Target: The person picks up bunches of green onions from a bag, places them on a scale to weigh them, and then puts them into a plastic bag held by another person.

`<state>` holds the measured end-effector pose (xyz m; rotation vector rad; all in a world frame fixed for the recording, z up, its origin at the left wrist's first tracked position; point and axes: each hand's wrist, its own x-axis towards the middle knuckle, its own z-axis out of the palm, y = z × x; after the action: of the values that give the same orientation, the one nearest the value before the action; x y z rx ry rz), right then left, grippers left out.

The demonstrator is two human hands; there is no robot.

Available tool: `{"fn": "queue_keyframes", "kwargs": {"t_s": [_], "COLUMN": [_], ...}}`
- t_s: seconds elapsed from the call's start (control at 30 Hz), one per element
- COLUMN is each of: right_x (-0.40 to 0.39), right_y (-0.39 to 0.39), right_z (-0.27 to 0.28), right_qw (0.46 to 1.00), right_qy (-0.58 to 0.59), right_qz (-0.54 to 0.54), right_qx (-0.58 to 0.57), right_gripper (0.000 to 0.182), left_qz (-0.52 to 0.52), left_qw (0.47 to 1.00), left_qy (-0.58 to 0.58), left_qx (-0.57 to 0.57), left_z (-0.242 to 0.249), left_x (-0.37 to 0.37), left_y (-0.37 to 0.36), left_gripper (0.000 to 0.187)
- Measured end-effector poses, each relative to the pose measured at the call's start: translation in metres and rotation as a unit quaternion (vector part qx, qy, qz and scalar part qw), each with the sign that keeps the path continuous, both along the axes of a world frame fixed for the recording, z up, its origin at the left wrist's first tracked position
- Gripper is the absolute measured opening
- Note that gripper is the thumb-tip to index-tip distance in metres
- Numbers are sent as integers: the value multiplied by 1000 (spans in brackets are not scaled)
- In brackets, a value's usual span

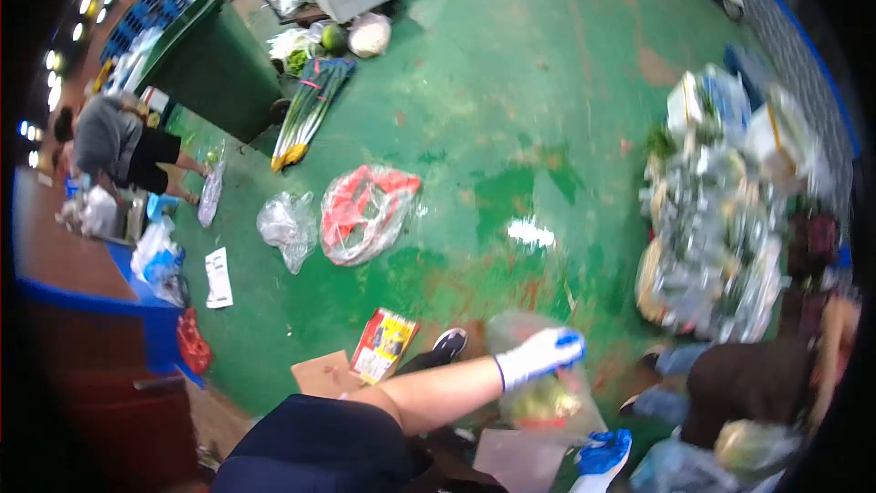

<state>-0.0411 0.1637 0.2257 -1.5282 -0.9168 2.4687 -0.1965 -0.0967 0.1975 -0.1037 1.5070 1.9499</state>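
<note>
A clear plastic bag (525, 325) with pale green produce (546, 403) in it hangs low, right of centre. My left hand (545, 356), in a white glove with blue fingers, reaches across its upper part, fingers closed on the plastic. Close to the bag's lower right corner is my right hand (603, 456), gloved the same way, its fingers pinched on the bag's edge. Blur hides the fine detail of both grips.
Bagged vegetables (712, 237) are heaped at right, near a bending person (748, 388). Flattened cardboard (324, 374), a red and clear bag (370, 215) and leafy stalks (310, 114) lie on the green floor. A green bin (214, 68) and another person (114, 141) are upper left.
</note>
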Motion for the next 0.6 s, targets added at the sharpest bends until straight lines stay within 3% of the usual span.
{"fn": "queue_keyframes", "kwargs": {"t_s": [0.03, 0.07, 0.13, 0.17, 0.2, 0.27, 0.3, 0.33, 0.37, 0.4, 0.43, 0.47, 0.53, 0.6], "right_x": [-32, -53, -95, -112, -147, -170, -180, -198, -217, -238, -264, -285, -329, -373], "right_y": [-25, -38, -77, -96, -145, -166, -175, -178, -189, -200, -200, -202, -205, -200], "right_z": [39, 32, 73, 77, 135, 142, 139, 132, 147, 161, 165, 160, 167, 157], "right_qw": [983, 978, 956, 961, 960, 953, 925, 934, 943, 946, 924, 954, 960, 944], "right_qy": [7, 52, 46, 81, -17, -11, 12, 48, 77, 105, 142, 107, 57, 78], "right_qz": [181, 193, 225, 235, 268, 301, 362, 345, 325, 304, 348, 277, 264, 317], "right_qx": [25, -60, -181, -118, -85, -22, 112, 76, 17, -44, -74, -41, -69, -49], "right_gripper": [23, 17, 45, 45, 44, 47, 66, 17, 17, 17, 15, 12, 13, 12], "left_qz": [16, 32, -27, -210, -233, -272, -262, -253, -272, -145, -168, -189, -258, -203], "left_qw": [985, 987, 964, 952, 912, 868, 852, 833, 821, 805, 793, 780, 877, 921], "left_qy": [166, 154, 247, 201, 288, 336, 374, 411, 396, 502, 503, 502, 363, 253], "left_qx": [-37, -7, -92, -96, -176, -244, -258, -270, -308, -281, -301, -322, -179, -218], "left_z": [15, 50, 84, 148, 158, 182, 193, 208, 226, 226, 237, 247, 231, 237], "left_x": [-1, 1, 5, -18, -19, -32, -41, -46, -52, -52, -54, -59, -84, -107], "left_y": [3, 2, 6, -24, -23, -44, -60, -79, -96, -114, -132, -151, -188, -254], "left_gripper": [35, 44, 48, 44, 41, 30, 28, 27, 32, 27, 36, 45, 56, 54]}}
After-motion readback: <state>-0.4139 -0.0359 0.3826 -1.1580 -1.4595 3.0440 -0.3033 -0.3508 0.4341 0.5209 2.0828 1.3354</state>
